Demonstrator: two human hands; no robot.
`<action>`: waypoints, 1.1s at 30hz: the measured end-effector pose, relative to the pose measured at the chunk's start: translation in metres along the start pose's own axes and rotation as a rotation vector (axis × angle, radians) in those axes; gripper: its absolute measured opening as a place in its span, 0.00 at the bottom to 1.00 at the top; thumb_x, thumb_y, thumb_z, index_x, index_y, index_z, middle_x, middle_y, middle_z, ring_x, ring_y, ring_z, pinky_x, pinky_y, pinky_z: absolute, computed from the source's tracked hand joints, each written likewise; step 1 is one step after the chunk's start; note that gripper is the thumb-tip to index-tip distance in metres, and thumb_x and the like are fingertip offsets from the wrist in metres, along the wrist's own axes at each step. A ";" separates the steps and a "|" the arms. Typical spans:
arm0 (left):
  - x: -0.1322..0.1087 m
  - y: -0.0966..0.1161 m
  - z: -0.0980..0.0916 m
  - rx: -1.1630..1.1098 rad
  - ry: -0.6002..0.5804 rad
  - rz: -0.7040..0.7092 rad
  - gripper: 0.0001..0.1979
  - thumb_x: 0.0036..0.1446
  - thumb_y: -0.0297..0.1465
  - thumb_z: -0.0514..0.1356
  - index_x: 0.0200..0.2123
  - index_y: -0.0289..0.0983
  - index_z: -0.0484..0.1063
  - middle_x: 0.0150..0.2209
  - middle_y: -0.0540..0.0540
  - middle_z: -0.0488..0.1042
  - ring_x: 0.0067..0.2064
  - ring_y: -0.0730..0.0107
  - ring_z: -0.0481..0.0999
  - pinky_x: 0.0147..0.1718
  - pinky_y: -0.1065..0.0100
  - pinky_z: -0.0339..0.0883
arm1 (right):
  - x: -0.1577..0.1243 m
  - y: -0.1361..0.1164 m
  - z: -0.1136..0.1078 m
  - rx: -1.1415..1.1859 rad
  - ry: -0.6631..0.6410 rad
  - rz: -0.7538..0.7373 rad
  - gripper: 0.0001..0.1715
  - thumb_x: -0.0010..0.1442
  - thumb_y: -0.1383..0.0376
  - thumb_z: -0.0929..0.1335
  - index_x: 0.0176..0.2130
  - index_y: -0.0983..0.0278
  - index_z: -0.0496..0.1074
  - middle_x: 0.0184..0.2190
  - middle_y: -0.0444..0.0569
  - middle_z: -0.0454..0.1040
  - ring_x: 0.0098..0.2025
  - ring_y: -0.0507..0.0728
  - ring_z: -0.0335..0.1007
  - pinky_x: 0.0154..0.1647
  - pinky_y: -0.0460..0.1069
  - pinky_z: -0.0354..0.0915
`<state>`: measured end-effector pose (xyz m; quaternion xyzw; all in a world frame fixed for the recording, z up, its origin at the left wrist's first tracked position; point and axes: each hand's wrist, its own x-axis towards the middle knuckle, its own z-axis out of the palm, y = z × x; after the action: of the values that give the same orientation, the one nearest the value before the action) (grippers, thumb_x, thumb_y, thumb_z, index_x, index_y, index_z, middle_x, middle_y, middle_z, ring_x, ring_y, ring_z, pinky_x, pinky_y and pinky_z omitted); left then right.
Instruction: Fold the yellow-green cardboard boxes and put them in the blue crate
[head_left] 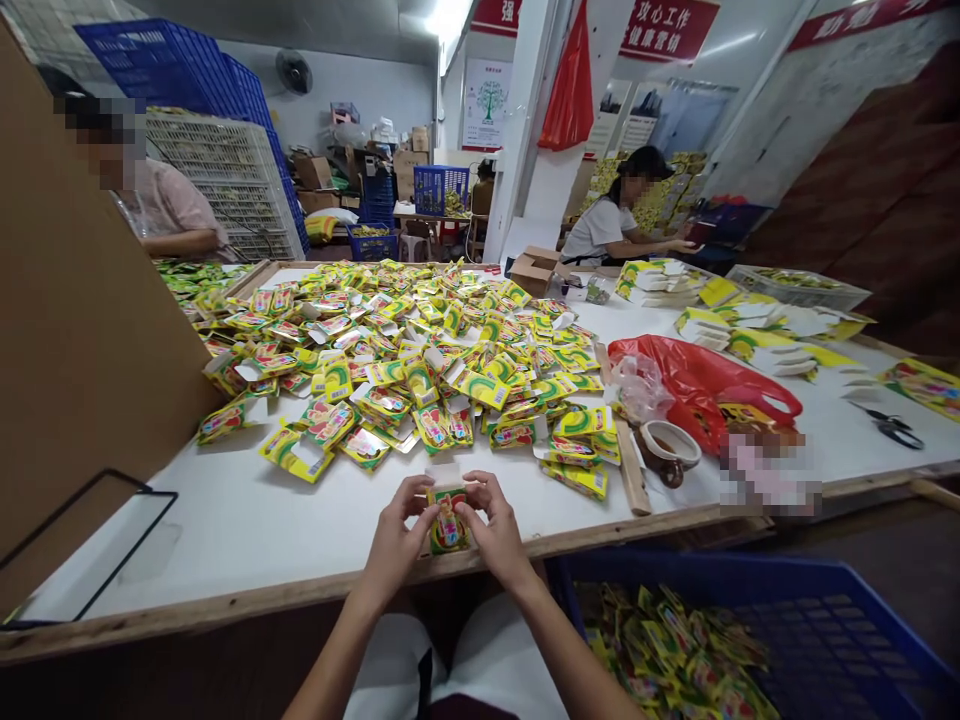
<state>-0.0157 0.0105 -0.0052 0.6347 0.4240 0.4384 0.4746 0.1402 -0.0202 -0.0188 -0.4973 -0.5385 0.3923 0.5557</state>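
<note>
Between my two hands, at the front edge of the white table (225, 540), stands a small yellow-green printed box (448, 520) with its white top flap raised. My left hand (405, 525) grips its left side, thumb on the front face. On the other side my right hand (491, 525) holds it the same way, fingers behind the upper edge. Beyond them spreads a large heap of similar small boxes (420, 380), many with white flaps sticking out.
Wooden strips edge the table. A brown mug (667, 450), red plastic bag (675, 370) and black scissors (892, 428) lie to the right. Below right, a blue crate (847, 610) holds more boxes. A cardboard sheet (90, 330) stands left. Two co-workers sit beyond.
</note>
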 end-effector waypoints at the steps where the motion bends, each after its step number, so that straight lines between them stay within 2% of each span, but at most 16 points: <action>1: -0.001 -0.002 0.001 -0.004 -0.034 -0.014 0.11 0.56 0.34 0.57 0.42 0.38 0.67 0.39 0.45 0.75 0.37 0.66 0.76 0.37 0.66 0.70 | 0.001 0.002 -0.001 -0.013 -0.015 0.003 0.16 0.58 0.68 0.65 0.47 0.60 0.62 0.35 0.46 0.75 0.38 0.55 0.72 0.41 0.50 0.66; 3: -0.002 -0.005 0.002 -0.002 -0.057 -0.024 0.10 0.57 0.34 0.56 0.41 0.37 0.70 0.38 0.45 0.76 0.36 0.66 0.76 0.38 0.65 0.71 | 0.004 0.003 -0.003 -0.050 -0.041 0.007 0.13 0.58 0.67 0.64 0.45 0.61 0.65 0.35 0.47 0.75 0.38 0.56 0.72 0.41 0.49 0.66; 6: 0.002 -0.005 0.005 0.019 -0.028 0.016 0.10 0.57 0.33 0.56 0.40 0.37 0.71 0.41 0.43 0.75 0.42 0.63 0.75 0.43 0.63 0.70 | 0.013 0.003 -0.007 -0.120 -0.050 -0.006 0.08 0.59 0.66 0.64 0.40 0.63 0.70 0.36 0.48 0.75 0.39 0.56 0.71 0.42 0.50 0.66; 8: 0.004 -0.006 0.009 0.026 -0.005 0.054 0.09 0.57 0.32 0.55 0.40 0.37 0.72 0.44 0.42 0.74 0.47 0.62 0.73 0.47 0.62 0.68 | 0.019 0.004 -0.007 -0.145 -0.029 -0.027 0.07 0.58 0.66 0.64 0.36 0.63 0.72 0.36 0.49 0.75 0.40 0.57 0.71 0.43 0.50 0.66; 10: 0.005 -0.008 0.013 0.008 0.022 0.069 0.09 0.57 0.30 0.55 0.40 0.37 0.71 0.45 0.42 0.73 0.48 0.62 0.73 0.48 0.62 0.67 | 0.023 0.007 -0.006 -0.116 0.017 -0.037 0.07 0.57 0.66 0.65 0.37 0.63 0.71 0.35 0.48 0.74 0.40 0.56 0.71 0.42 0.50 0.66; 13: 0.004 -0.009 0.017 -0.061 0.055 0.062 0.10 0.57 0.30 0.55 0.44 0.38 0.66 0.44 0.43 0.74 0.46 0.64 0.74 0.46 0.63 0.68 | 0.024 0.010 -0.005 -0.053 0.056 -0.048 0.11 0.57 0.67 0.65 0.42 0.62 0.69 0.35 0.47 0.74 0.38 0.55 0.71 0.41 0.49 0.67; 15: 0.003 -0.008 0.017 -0.074 0.055 0.066 0.10 0.58 0.30 0.54 0.44 0.39 0.64 0.44 0.44 0.74 0.47 0.65 0.74 0.46 0.63 0.67 | 0.023 0.009 -0.005 -0.076 0.017 -0.078 0.09 0.58 0.66 0.66 0.40 0.62 0.72 0.36 0.48 0.74 0.40 0.55 0.71 0.42 0.49 0.67; 17: 0.002 -0.005 0.017 -0.041 0.046 0.062 0.08 0.58 0.30 0.54 0.41 0.38 0.67 0.42 0.44 0.74 0.46 0.65 0.74 0.46 0.64 0.67 | 0.022 0.005 -0.006 -0.110 -0.033 -0.107 0.07 0.58 0.64 0.66 0.36 0.62 0.74 0.37 0.49 0.74 0.41 0.56 0.70 0.41 0.49 0.66; 20: 0.001 -0.002 0.018 -0.006 0.068 0.034 0.06 0.57 0.32 0.56 0.36 0.37 0.70 0.39 0.44 0.76 0.43 0.64 0.75 0.44 0.65 0.67 | 0.021 -0.001 -0.007 -0.115 -0.029 -0.121 0.08 0.59 0.63 0.66 0.35 0.62 0.75 0.36 0.50 0.74 0.40 0.56 0.70 0.40 0.49 0.66; 24: 0.004 0.000 0.022 -0.020 0.123 -0.025 0.08 0.56 0.33 0.57 0.37 0.36 0.71 0.38 0.44 0.76 0.40 0.65 0.75 0.41 0.67 0.68 | 0.023 -0.002 -0.003 -0.141 0.025 -0.099 0.07 0.59 0.64 0.66 0.33 0.63 0.74 0.32 0.48 0.74 0.35 0.54 0.70 0.37 0.48 0.65; 29: 0.011 0.003 0.024 -0.021 0.186 -0.065 0.10 0.55 0.36 0.58 0.35 0.35 0.72 0.31 0.47 0.75 0.34 0.68 0.74 0.34 0.70 0.67 | 0.031 -0.004 0.001 -0.196 0.040 -0.041 0.07 0.59 0.63 0.66 0.32 0.65 0.72 0.28 0.46 0.73 0.31 0.53 0.68 0.33 0.47 0.64; 33: 0.010 0.002 0.022 -0.041 0.159 -0.068 0.11 0.56 0.37 0.57 0.34 0.35 0.74 0.32 0.46 0.77 0.35 0.67 0.75 0.35 0.69 0.67 | 0.030 -0.005 -0.002 -0.207 0.029 -0.029 0.09 0.60 0.62 0.65 0.30 0.64 0.71 0.27 0.45 0.72 0.30 0.53 0.67 0.33 0.46 0.63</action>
<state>0.0083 0.0146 -0.0057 0.5731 0.4727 0.4796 0.4670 0.1446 0.0082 -0.0077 -0.5498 -0.5751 0.3195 0.5147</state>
